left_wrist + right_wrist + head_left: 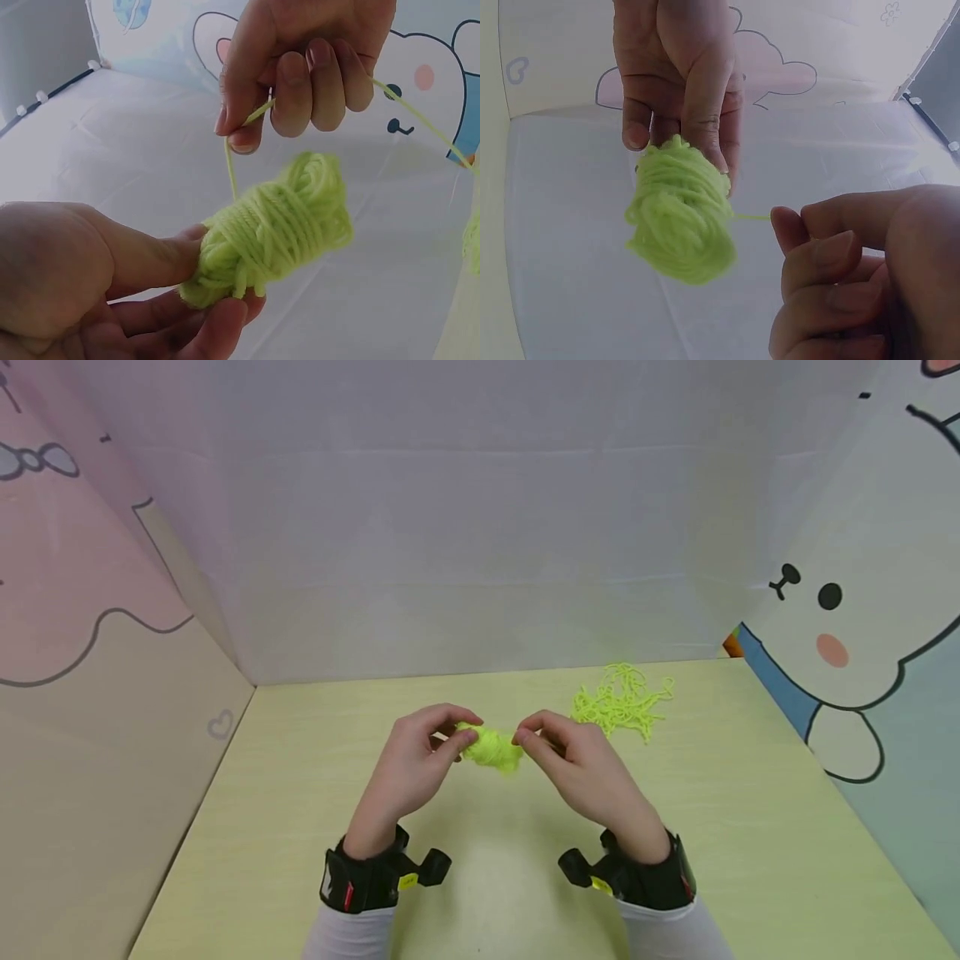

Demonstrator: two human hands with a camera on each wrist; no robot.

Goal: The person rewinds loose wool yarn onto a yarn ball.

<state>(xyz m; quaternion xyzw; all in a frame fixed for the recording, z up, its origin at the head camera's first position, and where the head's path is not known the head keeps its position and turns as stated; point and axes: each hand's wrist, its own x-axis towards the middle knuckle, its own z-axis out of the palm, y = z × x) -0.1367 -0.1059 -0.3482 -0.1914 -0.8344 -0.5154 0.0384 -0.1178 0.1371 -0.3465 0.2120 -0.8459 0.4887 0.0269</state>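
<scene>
A small wound bundle of neon yellow-green yarn [277, 225] is held up above the table. My left hand [418, 752] pinches one end of it between thumb and fingers. To its right, my right hand [577, 760] pinches the yarn strand [231, 169], which runs taut from the bundle to the thumb and forefinger. In the left wrist view, the strand passes through the right hand and leaves it toward the right. Behind the right hand, a loose tangled heap of the same yarn [622, 700] lies on the table.
The pale yellow table [315, 727] reaches back to a whitish curtain [480, 527]. Printed panels with cartoon figures stand at the left [97, 718] and the right [885, 727]. Each wrist wears a black camera strap.
</scene>
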